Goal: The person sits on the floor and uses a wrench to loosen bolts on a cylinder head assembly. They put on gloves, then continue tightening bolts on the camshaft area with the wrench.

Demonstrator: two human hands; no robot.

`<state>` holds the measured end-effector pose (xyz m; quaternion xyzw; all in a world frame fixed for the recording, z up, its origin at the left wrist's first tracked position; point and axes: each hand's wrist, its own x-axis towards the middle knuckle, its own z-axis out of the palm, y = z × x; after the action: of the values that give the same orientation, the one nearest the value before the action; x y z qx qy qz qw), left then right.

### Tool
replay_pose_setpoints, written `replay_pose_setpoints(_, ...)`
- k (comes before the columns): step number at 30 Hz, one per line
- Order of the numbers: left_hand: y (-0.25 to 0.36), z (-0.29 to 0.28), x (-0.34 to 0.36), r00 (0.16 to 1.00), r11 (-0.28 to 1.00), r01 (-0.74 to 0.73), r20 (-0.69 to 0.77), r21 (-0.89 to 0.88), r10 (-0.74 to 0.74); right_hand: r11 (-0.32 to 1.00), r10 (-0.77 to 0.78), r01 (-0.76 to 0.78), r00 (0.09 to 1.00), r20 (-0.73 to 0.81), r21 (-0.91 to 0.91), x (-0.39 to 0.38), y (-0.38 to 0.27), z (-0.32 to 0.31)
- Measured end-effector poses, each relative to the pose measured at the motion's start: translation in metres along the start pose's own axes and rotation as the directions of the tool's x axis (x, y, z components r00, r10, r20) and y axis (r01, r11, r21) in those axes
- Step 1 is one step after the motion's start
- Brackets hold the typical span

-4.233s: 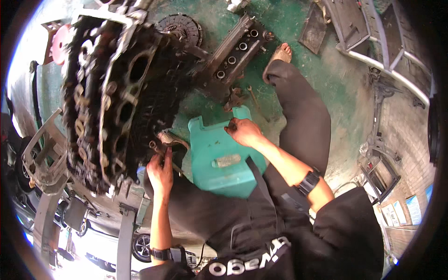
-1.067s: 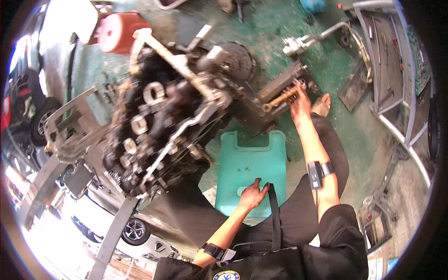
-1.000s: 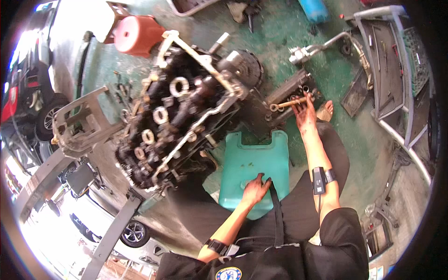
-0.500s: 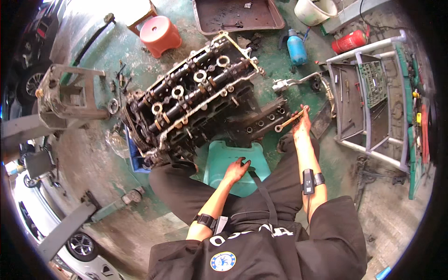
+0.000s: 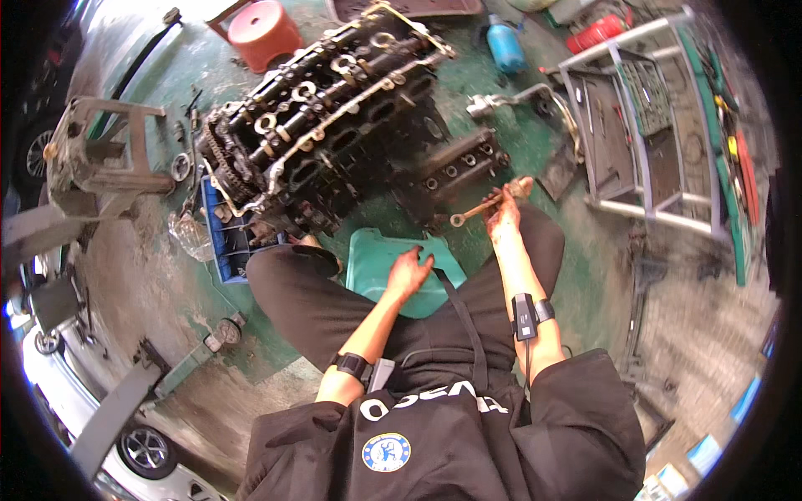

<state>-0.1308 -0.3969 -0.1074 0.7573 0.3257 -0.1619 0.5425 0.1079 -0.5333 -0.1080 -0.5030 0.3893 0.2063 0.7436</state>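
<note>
A wrench with a ring end (image 5: pixel 474 210) is gripped in my right hand (image 5: pixel 504 219), in front of my right knee. Its ring points left, toward a dark, oily metal part with a row of round holes (image 5: pixel 458 171) on the floor. My left hand (image 5: pixel 408 275) holds nothing, its fingers apart over a teal plastic stool (image 5: pixel 368 257) between my legs. Beyond the stool lies a large, greasy engine (image 5: pixel 334 108), camshafts exposed and a chain at its left end. Neither hand touches the engine.
A blue crate (image 5: pixel 224 242) with parts sits left of the engine. At right stand a metal tool rack (image 5: pixel 622 200) and a bent pipe (image 5: pixel 535 93). Farther off are a red stool (image 5: pixel 266 37), a blue bottle (image 5: pixel 505 46) and a fire extinguisher (image 5: pixel 597 35). A metal stand (image 5: pixel 117 159) is at left.
The whole view has shifted, so the scene sits higher and farther left. My right hand has drawn the wrench slightly left and nearer to me. My left hand stays over the stool.
</note>
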Motion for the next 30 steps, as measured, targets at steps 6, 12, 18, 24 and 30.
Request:
replay_pose_setpoints(6, -0.031, -0.005, 0.042, 0.988, 0.993, 0.114, 0.105, -0.005, -0.113, 0.953, 0.181, -0.177, 0.983, -0.004, -0.248, 0.035, -0.007, -0.067)
replay_pose_setpoints(12, -0.027, -0.005, 0.098, 0.989, 0.906, -0.026, 0.145, 0.422, -0.039, 0.752, 0.014, -0.218, 0.949, -0.315, -0.622, 0.128, 0.03, -0.132)
replay_pose_setpoints(18, 0.006, 0.079, 0.171, 0.91, 0.687, 0.042, 0.255, 0.726, -0.326, 0.294, -0.122, -0.437, 0.865, -0.486, -0.85, 0.207, 0.078, -0.14)
replay_pose_setpoints(24, -0.064, 0.214, 0.248, 0.931, 0.578, -0.121, 0.295, 0.807, -0.216, 0.54, 0.008, -0.567, 0.743, -0.669, -0.622, 0.274, 0.12, -0.134)
replay_pose_setpoints(30, -0.121, 0.241, 0.265, 0.824, 0.576, -0.11, 0.398, 0.81, -0.403, 0.289, -0.092, -0.151, 0.979, -0.184, -0.945, 0.282, 0.19, -0.103)
